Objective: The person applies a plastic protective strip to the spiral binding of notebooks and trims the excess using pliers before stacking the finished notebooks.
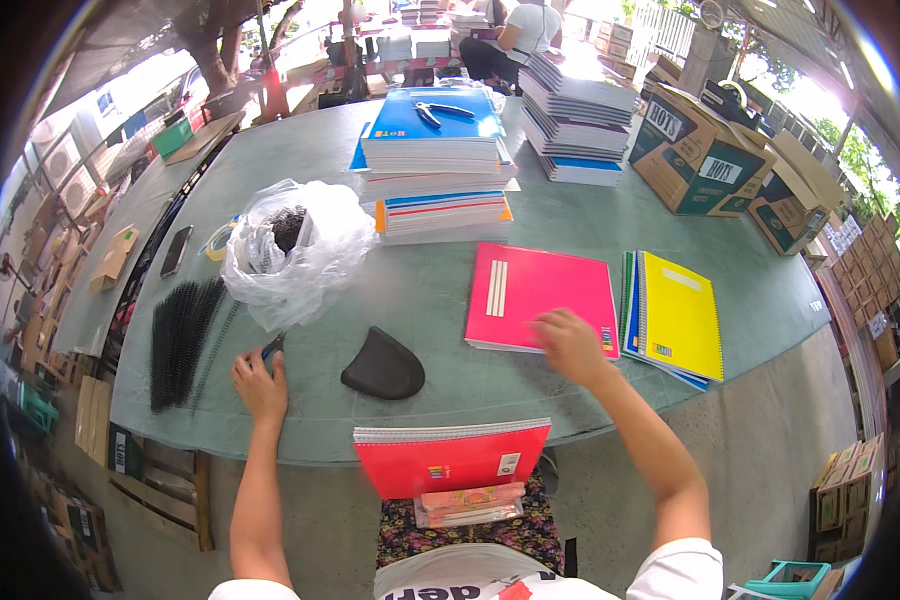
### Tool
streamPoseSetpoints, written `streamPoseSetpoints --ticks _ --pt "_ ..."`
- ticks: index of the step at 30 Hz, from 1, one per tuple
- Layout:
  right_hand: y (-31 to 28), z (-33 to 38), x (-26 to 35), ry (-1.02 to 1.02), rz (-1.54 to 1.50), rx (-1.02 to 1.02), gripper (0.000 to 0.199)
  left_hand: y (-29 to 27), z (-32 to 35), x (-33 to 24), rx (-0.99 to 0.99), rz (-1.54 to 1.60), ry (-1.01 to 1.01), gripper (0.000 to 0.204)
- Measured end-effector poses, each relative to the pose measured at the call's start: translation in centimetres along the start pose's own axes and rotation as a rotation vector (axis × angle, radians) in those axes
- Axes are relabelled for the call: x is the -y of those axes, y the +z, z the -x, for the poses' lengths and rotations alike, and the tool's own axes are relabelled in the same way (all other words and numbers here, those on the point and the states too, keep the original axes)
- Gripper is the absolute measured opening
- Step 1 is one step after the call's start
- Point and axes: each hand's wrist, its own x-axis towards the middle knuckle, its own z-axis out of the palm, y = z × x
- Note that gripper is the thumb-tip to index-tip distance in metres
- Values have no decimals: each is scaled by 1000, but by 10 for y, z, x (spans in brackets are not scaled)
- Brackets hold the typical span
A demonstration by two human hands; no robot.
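My left hand (259, 388) rests on the green table, its thumb and fingers around a small dark hand tool (273, 345) that looks like pliers. My right hand (572, 347) is over the lower part of a pink notebook (550, 285), fingers curled together and slightly blurred; whatever they hold, if anything, is hidden. A red notebook (455, 455) leans tilted between my lap and the table's near edge, a clear pouch (470, 504) in front of it. Between my hands lies a black rounded pad (384, 363). Several black binding coils (185, 340) lie left of my left hand.
A clear plastic bag (305, 250) with black coils stands beyond my left hand, near a phone (177, 251). Stacked notebooks (435, 160) carry another pair of pliers (432, 112). Yellow spiral notebooks (678, 315) lie right; cartons (703, 150) stand behind. A person (530, 30) sits far back.
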Motion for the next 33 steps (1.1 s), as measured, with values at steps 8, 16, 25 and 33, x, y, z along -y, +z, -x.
streamPoseSetpoints --ticks 8,16,25,33 --pt "25 -72 51 40 110 491 47 -6 8 6 30 91 -32 42" --pt "8 -74 40 215 -67 316 40 -19 0 -11 -111 240 59 38" --pt "-164 -102 153 62 -1337 -297 38 -155 -59 -125 28 1183 203 49" --pt "-111 93 85 350 -1552 -106 37 -244 -50 -140 873 903 586 21"
